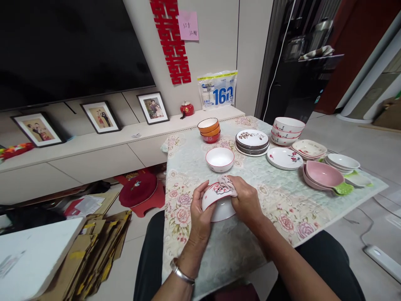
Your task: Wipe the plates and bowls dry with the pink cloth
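Note:
A white bowl (211,195) with a red rim and a red and black blossom pattern is held tilted over the near part of the table. My left hand (200,213) grips its side, fingers behind and thumb in front. My right hand (247,198) presses a crumpled pale cloth (226,184) against the patterned outside. Below the upper rim shows a white surface edged in red; whether this is the bowl's inside or a second dish, I cannot tell. Just beyond my hands, another white bowl (220,159) stands upright on the table.
The flowered tablecloth (181,205) also bears orange and red bowls (209,130), stacked plates (252,142), blossom plates (285,159), stacked white bowls (286,130) and pink leaf-shaped dishes (324,173). A red stool (139,192) and flattened cardboard (90,246) are at left.

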Demonstrator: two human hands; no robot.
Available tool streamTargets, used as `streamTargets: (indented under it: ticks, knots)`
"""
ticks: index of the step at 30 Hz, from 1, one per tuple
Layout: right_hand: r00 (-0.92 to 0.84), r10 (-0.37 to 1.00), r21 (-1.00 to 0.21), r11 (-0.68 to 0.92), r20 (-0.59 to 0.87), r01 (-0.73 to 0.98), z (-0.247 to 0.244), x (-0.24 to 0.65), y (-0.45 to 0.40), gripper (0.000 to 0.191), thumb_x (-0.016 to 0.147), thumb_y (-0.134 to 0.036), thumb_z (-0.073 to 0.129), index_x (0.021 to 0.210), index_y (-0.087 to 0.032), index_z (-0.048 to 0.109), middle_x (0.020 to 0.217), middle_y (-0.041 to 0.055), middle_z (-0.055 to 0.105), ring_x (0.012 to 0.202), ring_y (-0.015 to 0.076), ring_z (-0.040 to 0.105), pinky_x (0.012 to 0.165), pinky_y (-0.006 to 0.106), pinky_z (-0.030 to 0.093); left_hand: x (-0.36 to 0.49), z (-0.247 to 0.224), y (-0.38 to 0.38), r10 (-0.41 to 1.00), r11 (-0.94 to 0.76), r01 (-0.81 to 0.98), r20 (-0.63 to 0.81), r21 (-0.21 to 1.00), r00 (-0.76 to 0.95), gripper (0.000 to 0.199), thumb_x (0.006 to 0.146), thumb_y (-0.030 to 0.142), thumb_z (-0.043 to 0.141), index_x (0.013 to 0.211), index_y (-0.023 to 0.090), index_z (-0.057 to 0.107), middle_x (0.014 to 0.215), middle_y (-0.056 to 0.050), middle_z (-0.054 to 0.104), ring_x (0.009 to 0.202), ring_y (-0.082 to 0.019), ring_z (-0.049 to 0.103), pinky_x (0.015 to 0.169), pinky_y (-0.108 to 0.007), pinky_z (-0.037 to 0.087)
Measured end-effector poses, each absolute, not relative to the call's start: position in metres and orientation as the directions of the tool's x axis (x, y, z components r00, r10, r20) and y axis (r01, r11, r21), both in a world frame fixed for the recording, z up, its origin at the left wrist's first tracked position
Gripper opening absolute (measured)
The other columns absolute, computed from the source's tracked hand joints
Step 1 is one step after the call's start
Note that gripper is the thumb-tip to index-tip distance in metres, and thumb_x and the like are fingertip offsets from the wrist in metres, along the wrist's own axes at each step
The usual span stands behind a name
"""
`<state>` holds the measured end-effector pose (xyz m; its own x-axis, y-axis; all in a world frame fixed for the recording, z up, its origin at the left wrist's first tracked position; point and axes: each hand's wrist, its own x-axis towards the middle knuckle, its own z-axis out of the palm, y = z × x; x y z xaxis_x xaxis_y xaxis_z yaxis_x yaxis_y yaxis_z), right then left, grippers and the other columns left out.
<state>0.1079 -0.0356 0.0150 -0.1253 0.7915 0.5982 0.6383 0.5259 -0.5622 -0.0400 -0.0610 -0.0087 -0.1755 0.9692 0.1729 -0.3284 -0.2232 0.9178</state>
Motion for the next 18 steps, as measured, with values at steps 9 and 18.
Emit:
streamTargets:
  ticks: [9, 18]
  knots:
    - [-0.003, 0.989, -0.954, 0.146, 0.151, 0.263, -0.013, 0.097, -0.022, 0.022, 0.078, -0.023, 0.054, 0.097, -0.02, 0.064, 0.094, 0.0054, 0.073, 0.087, 0.0234, 0.066, 0.079, 0.034, 0.052, -0.038, -0.002, -0.056, 0.957, -0.129, -0.549, -0.041, 0.826, -0.286, 0.054, 0.069, 0.036, 0.08, 0.118, 0.02, 0.063, 0.107, -0.007, 0.074, 0.094, -0.024, 0.07, 0.086, -0.036, 0.053]
    - [-0.173, 0.785, -0.504, 0.532, 0.595, 0.681, 0.015, 0.117, -0.033, 0.048, 0.078, -0.004, 0.042, 0.121, -0.015, 0.061, 0.112, 0.0143, 0.07, 0.104, 0.0257, 0.066, 0.087, 0.035, 0.052, -0.041, -0.01, -0.059, 0.971, -0.233, -0.197, 0.214, 0.952, -0.11, 0.055, 0.074, 0.029, 0.077, 0.126, 0.021, 0.061, 0.122, -0.009, 0.067, 0.113, -0.028, 0.062, 0.1, -0.038, 0.045]
